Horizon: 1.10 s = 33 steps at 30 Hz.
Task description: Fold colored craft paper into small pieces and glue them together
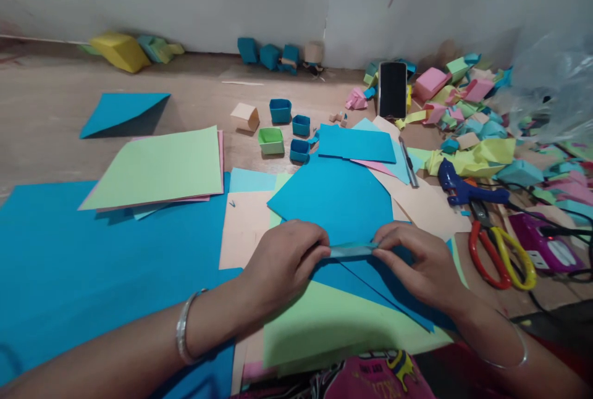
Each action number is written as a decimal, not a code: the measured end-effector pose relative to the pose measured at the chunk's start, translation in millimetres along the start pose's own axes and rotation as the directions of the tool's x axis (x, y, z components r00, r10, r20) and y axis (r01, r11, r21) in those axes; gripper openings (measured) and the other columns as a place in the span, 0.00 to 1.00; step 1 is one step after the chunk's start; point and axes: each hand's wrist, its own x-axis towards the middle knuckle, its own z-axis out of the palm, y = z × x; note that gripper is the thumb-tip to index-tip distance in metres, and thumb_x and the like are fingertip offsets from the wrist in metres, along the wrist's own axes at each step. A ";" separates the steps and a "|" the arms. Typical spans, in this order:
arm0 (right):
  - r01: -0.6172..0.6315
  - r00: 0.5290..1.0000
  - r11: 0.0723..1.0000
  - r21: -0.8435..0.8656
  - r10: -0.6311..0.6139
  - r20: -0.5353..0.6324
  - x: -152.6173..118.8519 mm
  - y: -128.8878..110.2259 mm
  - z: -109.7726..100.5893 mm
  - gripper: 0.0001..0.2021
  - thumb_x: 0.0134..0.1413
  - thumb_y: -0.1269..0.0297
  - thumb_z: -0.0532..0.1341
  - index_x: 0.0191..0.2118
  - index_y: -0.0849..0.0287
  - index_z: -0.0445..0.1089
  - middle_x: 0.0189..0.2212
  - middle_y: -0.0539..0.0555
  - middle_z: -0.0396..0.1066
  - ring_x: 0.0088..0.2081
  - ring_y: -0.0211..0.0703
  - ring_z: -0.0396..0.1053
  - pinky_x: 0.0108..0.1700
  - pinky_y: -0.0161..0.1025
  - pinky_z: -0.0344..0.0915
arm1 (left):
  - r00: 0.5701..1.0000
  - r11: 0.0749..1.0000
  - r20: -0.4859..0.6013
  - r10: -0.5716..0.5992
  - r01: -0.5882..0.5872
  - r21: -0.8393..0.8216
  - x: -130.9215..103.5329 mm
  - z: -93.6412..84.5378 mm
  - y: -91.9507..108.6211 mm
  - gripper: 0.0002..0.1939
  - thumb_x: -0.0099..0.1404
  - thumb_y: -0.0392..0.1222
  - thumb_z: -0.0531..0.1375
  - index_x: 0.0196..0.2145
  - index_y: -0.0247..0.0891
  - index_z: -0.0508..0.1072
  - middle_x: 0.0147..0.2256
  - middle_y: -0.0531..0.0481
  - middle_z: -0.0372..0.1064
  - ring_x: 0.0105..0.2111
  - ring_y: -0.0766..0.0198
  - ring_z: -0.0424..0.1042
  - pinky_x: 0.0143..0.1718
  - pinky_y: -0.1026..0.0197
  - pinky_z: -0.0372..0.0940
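Between my two hands stretches a narrow folded strip of light blue paper. My left hand pinches its left end between thumb and fingers. At the right end, my right hand grips it the same way. Beneath the strip lie blue paper sheets, with a light green sheet nearer to me. A smaller folded blue paper piece rests just beyond them. Further back stand small open paper boxes, among them a light green box and a dark blue box.
Right of my hands lie red-and-yellow-handled scissors, a blue glue gun, a purple power adapter and cables. A phone leans near a heap of paper pieces. Stacked sheets lie at left; a wall closes the back.
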 end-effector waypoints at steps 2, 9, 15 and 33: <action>0.001 1.000 1.000 -0.002 -0.001 -0.005 0.5 -0.6 0.1 0.05 0.58 0.72 0.61 0.32 0.57 0.67 0.32 0.52 0.71 0.38 0.40 0.71 0.39 0.37 0.66 | 0.999 0.999 -0.024 0.028 -0.029 -0.026 0.1 0.3 0.0 0.10 0.66 0.45 0.59 0.33 0.36 0.72 0.32 0.50 0.72 0.32 0.61 0.69 0.32 0.62 0.60; -0.016 1.000 1.000 0.011 0.016 -0.025 0.7 -1.2 -0.5 0.05 0.58 0.71 0.61 0.32 0.56 0.67 0.32 0.51 0.72 0.38 0.39 0.71 0.40 0.36 0.67 | 0.994 0.998 -0.109 -0.007 0.000 -0.065 -0.7 -1.3 -0.2 0.05 0.64 0.40 0.62 0.31 0.38 0.74 0.29 0.55 0.74 0.29 0.66 0.70 0.31 0.64 0.59; -0.114 0.990 0.992 -0.055 0.109 -0.089 -3.4 3.5 0.2 0.12 0.56 0.68 0.63 0.46 0.54 0.70 0.35 0.51 0.75 0.37 0.39 0.73 0.41 0.36 0.69 | 0.990 0.991 -0.119 -0.075 0.060 -0.122 2.7 -4.6 1.4 0.06 0.65 0.37 0.61 0.30 0.39 0.75 0.27 0.56 0.74 0.26 0.69 0.69 0.28 0.67 0.58; -0.200 0.975 0.980 -0.025 0.196 -0.105 -0.2 1.4 -2.5 0.05 0.56 0.67 0.62 0.39 0.53 0.75 0.35 0.49 0.78 0.38 0.40 0.75 0.42 0.36 0.71 | 0.989 1.000 -0.143 0.025 -0.027 -0.013 2.5 -3.0 -5.2 0.07 0.67 0.40 0.59 0.32 0.37 0.75 0.30 0.51 0.73 0.31 0.65 0.69 0.31 0.64 0.59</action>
